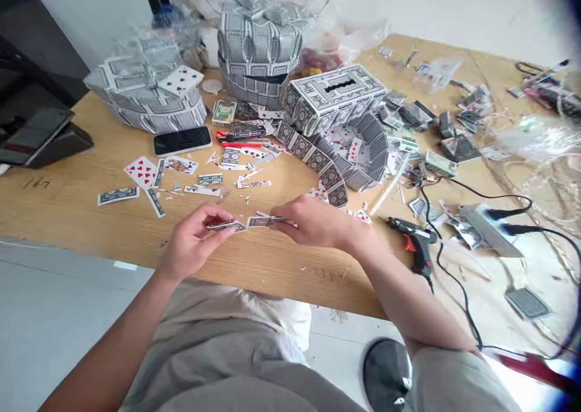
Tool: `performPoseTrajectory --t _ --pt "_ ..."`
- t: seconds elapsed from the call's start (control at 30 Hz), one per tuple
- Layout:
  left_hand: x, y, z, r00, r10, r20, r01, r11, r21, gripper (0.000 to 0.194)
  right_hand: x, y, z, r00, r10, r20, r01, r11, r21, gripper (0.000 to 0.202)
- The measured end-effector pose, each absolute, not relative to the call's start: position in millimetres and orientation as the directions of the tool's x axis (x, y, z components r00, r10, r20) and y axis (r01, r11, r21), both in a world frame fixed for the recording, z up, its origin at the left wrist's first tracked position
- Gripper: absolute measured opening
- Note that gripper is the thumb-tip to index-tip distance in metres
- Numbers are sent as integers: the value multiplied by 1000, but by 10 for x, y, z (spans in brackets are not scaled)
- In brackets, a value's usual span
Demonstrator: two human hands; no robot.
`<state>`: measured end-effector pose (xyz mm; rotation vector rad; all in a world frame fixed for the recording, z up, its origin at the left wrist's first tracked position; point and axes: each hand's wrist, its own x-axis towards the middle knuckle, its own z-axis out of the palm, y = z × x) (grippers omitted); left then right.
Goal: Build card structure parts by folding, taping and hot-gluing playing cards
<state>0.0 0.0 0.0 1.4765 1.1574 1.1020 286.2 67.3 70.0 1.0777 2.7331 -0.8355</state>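
Close to the table's front edge, my left hand (193,239) pinches a folded playing card (239,225) between thumb and fingers. My right hand (313,219) grips another folded playing card (259,221), its patterned back showing. The two cards' ends come close together; whether they touch I cannot tell. Beyond my right hand, a curved strip of joined folded cards (313,158) runs up to a round bowl of cards (363,173). Cut card pieces (202,190) and loose face cards (141,172) lie beyond my left hand.
A black-and-red glue gun (415,239) with cables lies at right. Behind stand a card-built box (338,94), a tall card basket (258,49) and a lower card-built piece (149,100). A phone (182,141) and a red cutter (240,141) lie between them and my hands.
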Motion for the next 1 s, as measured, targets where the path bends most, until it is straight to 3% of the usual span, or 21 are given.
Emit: performPoseTrajectory --t 0.43,1.0 --pt "-1 21 -15 161 982 101 150 -126 981 22 2867 654 726 -756 603 -256 639 595 -487 19" --pt "108 13 56 180 957 226 181 -258 949 16 2830 615 671 -778 580 -241 611 607 -509 17"
